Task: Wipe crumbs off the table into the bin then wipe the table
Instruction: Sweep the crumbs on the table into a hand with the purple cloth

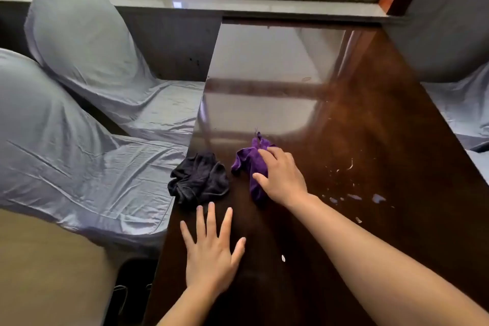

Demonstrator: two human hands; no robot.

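A purple cloth (pixel 248 164) lies crumpled on the dark glossy table (pixel 357 119), and my right hand (pixel 280 177) rests on top of it with fingers curled over the fabric. My left hand (pixel 211 249) lies flat on the table near its front left edge, fingers spread, holding nothing. A black cloth (pixel 198 180) sits bunched at the table's left edge, just beyond my left fingertips. Pale crumbs (pixel 352 193) are scattered to the right of my right wrist, and a single crumb (pixel 283 258) lies between my forearms. No bin is in view.
Two chairs under grey covers (pixel 87 66) stand close along the table's left side. Another covered seat (pixel 465 103) is at the right edge. The table's far end butts against a wall under a window sill (pixel 238 5).
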